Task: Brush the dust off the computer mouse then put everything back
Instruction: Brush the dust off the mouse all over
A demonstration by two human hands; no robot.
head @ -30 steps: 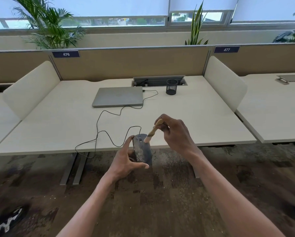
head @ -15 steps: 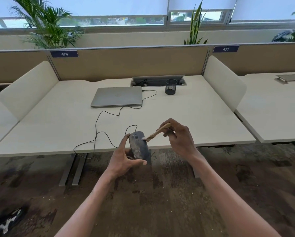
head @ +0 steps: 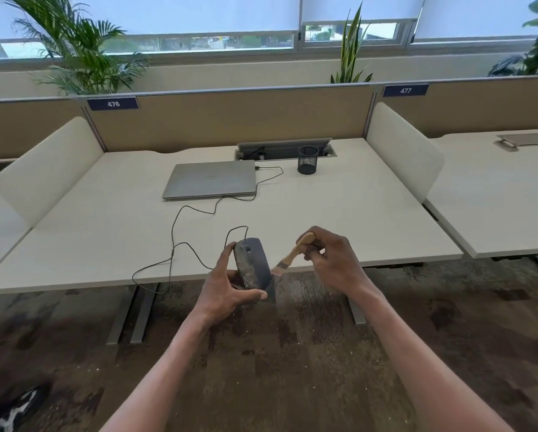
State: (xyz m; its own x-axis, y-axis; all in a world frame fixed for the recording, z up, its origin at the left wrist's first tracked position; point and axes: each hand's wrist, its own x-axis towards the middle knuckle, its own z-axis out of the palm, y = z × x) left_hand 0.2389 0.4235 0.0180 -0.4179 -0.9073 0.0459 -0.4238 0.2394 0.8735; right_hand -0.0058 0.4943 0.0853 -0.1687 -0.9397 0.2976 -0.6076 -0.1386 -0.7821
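Now the brush (head: 292,254) has come off the top of the mouse (head: 252,263) and swept down its right flank: half a second ago its bristles lay on the upper face near the wheel, and a second ago they stood steeply over the front end. Here the bristle tip sits low beside the mouse's right edge, touching it or just clear; I cannot tell which. The mouse has turned a little too, so its speckled, dusty left half faces up. I judge a stroke has just ended, with dust remaining, so the brushing is only partly done and nothing is ready to go back.

The left hand (head: 227,291) holds the mouse on edge, just off the near lip of the worktop (head: 355,219) and over the floor. Its grip is clamped on the mouse, thumb under the rear end and fingers curled up behind the far side. The right hand (head: 330,260) sits just right of it. Its grip is pinched on the brush's wooden handle, which slants down towards the mouse.

Beyond the hands the mouse cable (head: 180,244) loops across the worktop to a closed laptop (head: 211,179). Right of that stands a mesh pen cup (head: 308,159), likely where the brush belongs.
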